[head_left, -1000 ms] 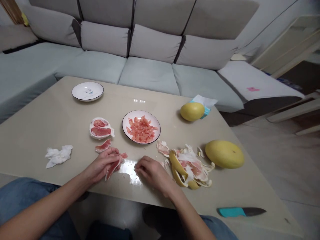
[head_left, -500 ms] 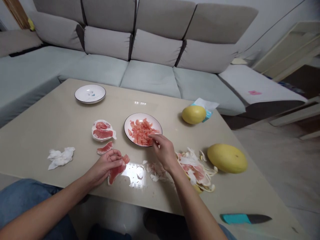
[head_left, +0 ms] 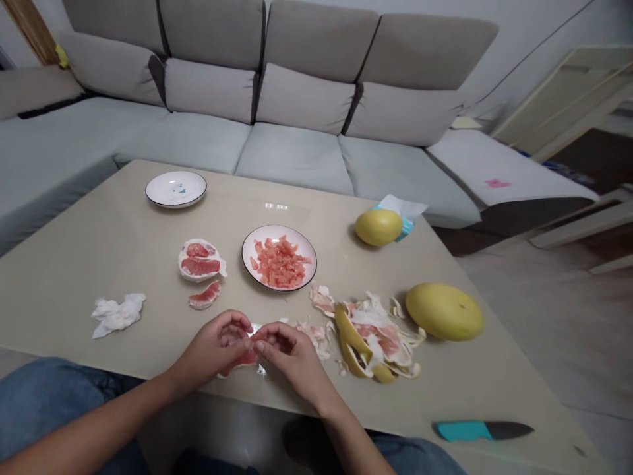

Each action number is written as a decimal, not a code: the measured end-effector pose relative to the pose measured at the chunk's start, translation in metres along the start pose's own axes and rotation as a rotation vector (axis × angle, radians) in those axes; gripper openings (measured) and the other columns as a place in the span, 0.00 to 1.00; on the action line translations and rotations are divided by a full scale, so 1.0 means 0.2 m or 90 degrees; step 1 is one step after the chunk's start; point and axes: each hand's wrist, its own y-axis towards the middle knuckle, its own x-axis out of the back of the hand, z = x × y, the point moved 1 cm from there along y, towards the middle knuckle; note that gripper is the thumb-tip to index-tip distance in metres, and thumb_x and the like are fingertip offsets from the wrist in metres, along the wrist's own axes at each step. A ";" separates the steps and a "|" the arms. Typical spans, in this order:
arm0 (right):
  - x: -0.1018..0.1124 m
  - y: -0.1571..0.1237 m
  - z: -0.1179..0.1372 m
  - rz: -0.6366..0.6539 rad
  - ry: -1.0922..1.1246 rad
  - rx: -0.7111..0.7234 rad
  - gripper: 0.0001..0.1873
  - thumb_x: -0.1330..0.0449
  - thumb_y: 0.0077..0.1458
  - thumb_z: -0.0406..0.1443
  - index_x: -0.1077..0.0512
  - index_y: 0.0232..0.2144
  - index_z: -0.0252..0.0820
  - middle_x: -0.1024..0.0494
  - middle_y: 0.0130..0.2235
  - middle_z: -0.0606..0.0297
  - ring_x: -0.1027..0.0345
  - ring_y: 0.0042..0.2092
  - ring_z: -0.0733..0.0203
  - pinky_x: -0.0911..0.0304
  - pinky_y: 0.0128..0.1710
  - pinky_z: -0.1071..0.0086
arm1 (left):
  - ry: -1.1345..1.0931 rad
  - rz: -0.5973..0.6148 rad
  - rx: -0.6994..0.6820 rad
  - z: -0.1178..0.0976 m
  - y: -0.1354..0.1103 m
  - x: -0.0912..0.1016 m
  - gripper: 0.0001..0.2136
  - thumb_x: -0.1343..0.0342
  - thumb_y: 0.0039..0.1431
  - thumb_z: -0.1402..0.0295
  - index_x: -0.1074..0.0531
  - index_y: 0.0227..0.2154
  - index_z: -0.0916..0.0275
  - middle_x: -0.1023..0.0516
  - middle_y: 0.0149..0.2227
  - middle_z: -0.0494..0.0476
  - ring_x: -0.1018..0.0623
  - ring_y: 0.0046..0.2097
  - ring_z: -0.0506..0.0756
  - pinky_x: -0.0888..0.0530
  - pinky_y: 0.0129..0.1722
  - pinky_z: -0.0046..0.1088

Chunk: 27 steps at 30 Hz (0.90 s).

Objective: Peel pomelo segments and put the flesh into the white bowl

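Note:
Near the front edge of the table, my left hand point(head_left: 221, 343) is closed on a red pomelo segment point(head_left: 246, 358), partly hidden by the fingers. My right hand point(head_left: 287, 353) meets it, thumb and fingertips pinching at the segment's upper end. Just beyond the hands sits a white, dark-rimmed plate point(head_left: 252, 272) holding small pieces of red pomelo flesh point(head_left: 281, 262). To its left lie a partly opened peeled pomelo point(head_left: 200, 260) and a loose segment point(head_left: 204, 295). Scraps of membrane point(head_left: 316, 335) are spread beside my right hand.
Yellow peel point(head_left: 353, 346) is heaped on the right. Two whole pomelos point(head_left: 378, 227) stand on that side, the nearer being larger. A teal-handled knife point(head_left: 482, 431) lies at the front right edge. Crumpled tissue point(head_left: 119, 315) and another plate point(head_left: 176, 189) are on the left.
My right hand has come back from the plate of flesh to my left hand and now pinches at the segment. My left hand keeps its hold.

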 end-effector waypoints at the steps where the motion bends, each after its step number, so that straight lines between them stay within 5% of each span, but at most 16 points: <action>1: 0.00 0.00 0.00 0.001 0.011 -0.005 0.10 0.34 0.50 0.41 0.23 0.33 0.41 0.21 0.30 0.65 0.28 0.32 0.61 0.33 0.34 0.68 | 0.001 0.014 0.006 0.00 0.00 0.00 0.15 0.37 0.52 0.60 0.32 0.38 0.61 0.26 0.34 0.54 0.26 0.26 0.49 0.34 0.17 0.19; 11: 0.02 0.01 -0.05 0.020 0.122 -0.041 0.14 0.33 0.48 0.45 0.24 0.32 0.42 0.21 0.27 0.66 0.28 0.29 0.62 0.34 0.32 0.69 | -0.023 0.071 0.022 0.04 0.02 -0.01 0.13 0.36 0.52 0.60 0.27 0.35 0.64 0.22 0.29 0.54 0.25 0.27 0.51 0.28 0.28 0.26; 17: 0.01 0.02 -0.08 -0.001 0.152 -0.046 0.14 0.34 0.49 0.45 0.25 0.34 0.42 0.22 0.30 0.65 0.30 0.29 0.63 0.34 0.31 0.69 | -0.019 0.037 0.033 0.03 0.02 -0.02 0.13 0.36 0.51 0.60 0.26 0.33 0.65 0.21 0.28 0.56 0.28 0.23 0.49 0.33 0.20 0.22; 22: 0.01 -0.01 -0.05 -0.127 -0.084 0.135 0.09 0.35 0.52 0.38 0.26 0.37 0.45 0.26 0.33 0.64 0.32 0.29 0.63 0.35 0.29 0.70 | 0.020 -0.021 0.046 -0.01 0.01 -0.01 0.13 0.38 0.52 0.59 0.25 0.32 0.65 0.24 0.23 0.52 0.36 0.16 0.44 0.44 0.14 0.19; 27: -0.02 -0.03 -0.02 -0.122 -0.249 0.276 0.08 0.36 0.53 0.34 0.25 0.39 0.45 0.24 0.36 0.61 0.31 0.32 0.61 0.33 0.33 0.67 | 0.046 -0.009 0.035 -0.01 0.00 0.00 0.13 0.39 0.53 0.59 0.23 0.33 0.65 0.23 0.26 0.54 0.36 0.16 0.45 0.42 0.14 0.20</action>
